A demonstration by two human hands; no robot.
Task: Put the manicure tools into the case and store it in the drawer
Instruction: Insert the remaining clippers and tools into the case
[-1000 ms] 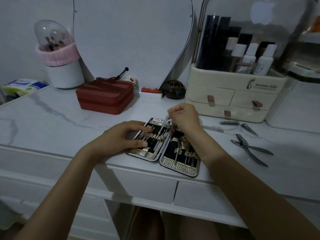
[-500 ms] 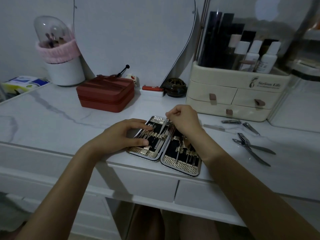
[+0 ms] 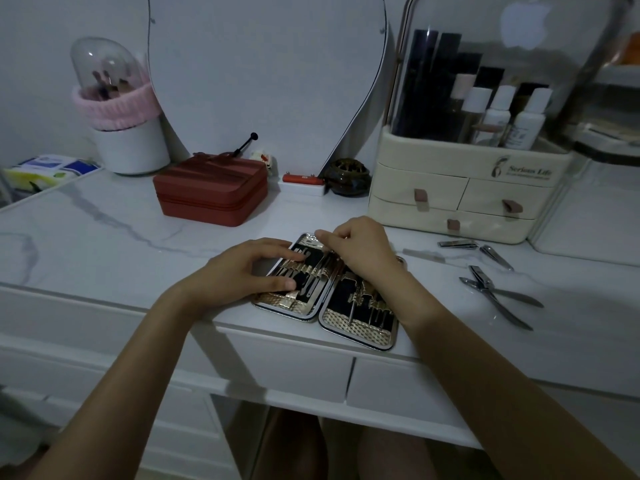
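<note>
The manicure case (image 3: pixel 360 327) lies open flat near the front edge of the white vanity top, gold-rimmed, with several metal tools in its black loops. My left hand (image 3: pixel 242 271) rests flat on the case's left half, fingers spread over the tools. My right hand (image 3: pixel 360 247) is above the hinge at the far end, fingertips pinched on a thin metal tool that points down into the left half. Loose on the top to the right lie nippers (image 3: pixel 498 296), two nail clippers (image 3: pixel 457 243) (image 3: pixel 495 256) and a flat file (image 3: pixel 424 255).
A red zip box (image 3: pixel 211 192) stands behind the case. A cream cosmetics organiser (image 3: pixel 460 199) with small drawers is at the back right. A brush holder (image 3: pixel 128 140) is at the back left. Vanity drawers (image 3: pixel 287 365) sit shut below the front edge.
My right hand has shifted slightly left and farther along the hinge with the thin tool. The left hand stays on the left half of the case.
</note>
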